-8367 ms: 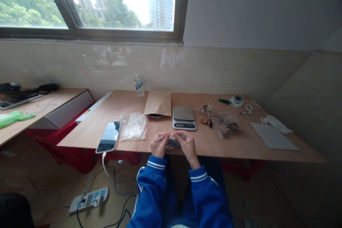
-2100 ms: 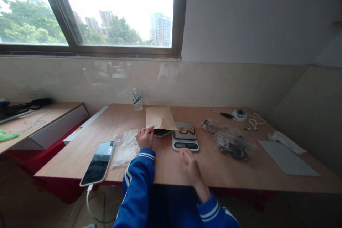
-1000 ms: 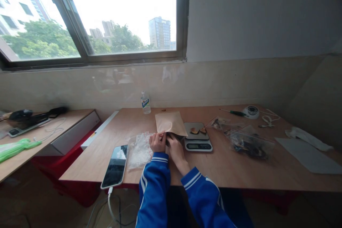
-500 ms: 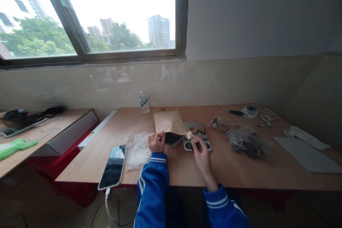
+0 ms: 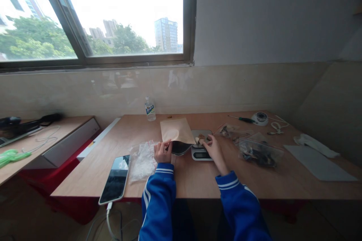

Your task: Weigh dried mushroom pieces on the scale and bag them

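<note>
A brown paper pouch (image 5: 175,131) lies on the wooden table (image 5: 198,177), its dark mouth held open toward me. My left hand (image 5: 162,152) pinches the pouch's near left corner. A small digital scale (image 5: 200,147) stands just right of the pouch with a few brown and pale pieces (image 5: 200,138) on its pan. My right hand (image 5: 212,147) reaches over the scale, fingers curled at those pieces; whether it grips one I cannot make out.
A stack of clear zip bags (image 5: 143,159) and a phone (image 5: 114,179) on a cable lie left of my hands. Clear bags of dark pieces (image 5: 258,153) sit to the right. At the back stand a water bottle (image 5: 150,109), a screwdriver (image 5: 241,119) and a tape roll (image 5: 260,118).
My right hand went into the pouch mouth, came out with a pale piece, and moved right to the scale pan. My left hand stayed on the pouch corner.
</note>
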A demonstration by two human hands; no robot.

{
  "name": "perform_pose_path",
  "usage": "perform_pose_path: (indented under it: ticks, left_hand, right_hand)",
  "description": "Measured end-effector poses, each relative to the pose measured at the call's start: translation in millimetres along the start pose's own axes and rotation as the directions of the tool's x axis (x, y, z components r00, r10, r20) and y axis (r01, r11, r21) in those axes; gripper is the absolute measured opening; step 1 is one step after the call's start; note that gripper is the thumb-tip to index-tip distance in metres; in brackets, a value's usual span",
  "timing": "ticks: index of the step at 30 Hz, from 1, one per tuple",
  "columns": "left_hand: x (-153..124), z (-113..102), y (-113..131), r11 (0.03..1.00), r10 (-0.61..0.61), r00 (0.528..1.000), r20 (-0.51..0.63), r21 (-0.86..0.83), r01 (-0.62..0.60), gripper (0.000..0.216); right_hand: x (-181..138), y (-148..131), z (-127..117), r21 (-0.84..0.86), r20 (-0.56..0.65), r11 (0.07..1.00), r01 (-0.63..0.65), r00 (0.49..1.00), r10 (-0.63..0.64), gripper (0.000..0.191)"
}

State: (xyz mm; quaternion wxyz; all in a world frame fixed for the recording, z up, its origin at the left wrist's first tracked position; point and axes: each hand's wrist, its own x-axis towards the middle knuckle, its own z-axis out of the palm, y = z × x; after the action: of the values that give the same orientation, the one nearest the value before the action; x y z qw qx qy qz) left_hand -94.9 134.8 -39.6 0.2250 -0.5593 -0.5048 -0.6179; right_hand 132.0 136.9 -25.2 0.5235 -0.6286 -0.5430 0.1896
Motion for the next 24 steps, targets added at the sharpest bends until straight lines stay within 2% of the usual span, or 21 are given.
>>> perform_pose_path:
  ticks: [3,7,12,15,20,24]
  left_hand:
    - [-1,0,0,1.0,-0.005,1.0,0.011,-0.002,0.005,0.009]
    - [-3,-3,-1,1.0,0.007,1.0,0.026,0.003,-0.007,0.009]
    - [-5,-6,0,1.0,-0.026,0.999,0.044,0.008,0.025,0.01]
    - [-4,-6,1,0.999,-0.045,0.998,0.031,0.021,0.045,0.011]
    - [-3,-7,3,0.997,-0.068,0.998,0.018,0.028,0.068,0.01]
    - [-2,-7,3,0.998,-0.054,0.998,0.012,0.025,0.054,0.011]
  right_hand:
    - [-9,9,-9,-0.021,-0.061,1.0,-0.022,0.998,0.021,0.043]
    - [-27,30,-28,0.097,-0.171,0.994,-0.043,0.983,0.06,0.039]
    - [-43,53,-52,0.202,-0.395,0.975,-0.089,0.904,0.164,0.032]
    - [-46,54,-56,0.261,-0.437,0.96,-0.102,0.874,0.212,0.029]
    - [-47,52,-54,0.263,-0.453,0.95,-0.17,0.847,0.277,0.027]
    - [-48,58,-54,0.312,-0.483,0.935,-0.169,0.82,0.309,0.026]
